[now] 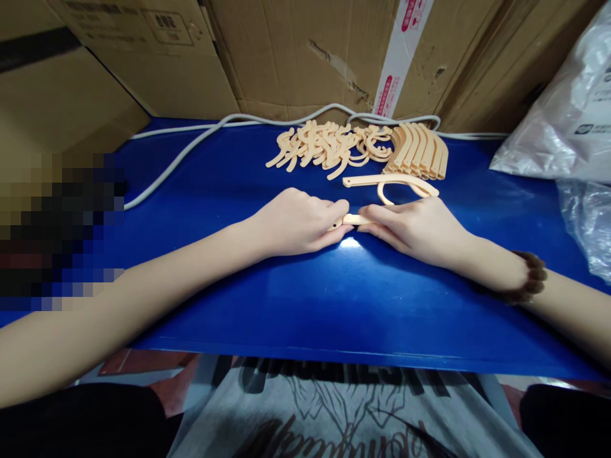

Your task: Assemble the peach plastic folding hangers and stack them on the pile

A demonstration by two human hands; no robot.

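My left hand (305, 222) and my right hand (420, 230) meet over the middle of the table, both with fingers pinched closed. Between them they grip a small beige plastic piece (353, 219), which looks like part of a folding clothes hanger. Most of it is hidden in my fingers; a dark hole shows at its left end. Just behind my right hand is a long beige hanger arm (367, 180) with a curved hook (383, 193) beneath it. Whether my right hand touches that arm, I cannot tell.
Farther back lie a loose heap of curved beige pieces (319, 145) and a neat row of hanger arms (420, 151) on the blue table (305, 305). A white cable (191, 147) runs behind them. Cardboard boxes (296, 57) wall the back; plastic bags (563, 114) sit right.
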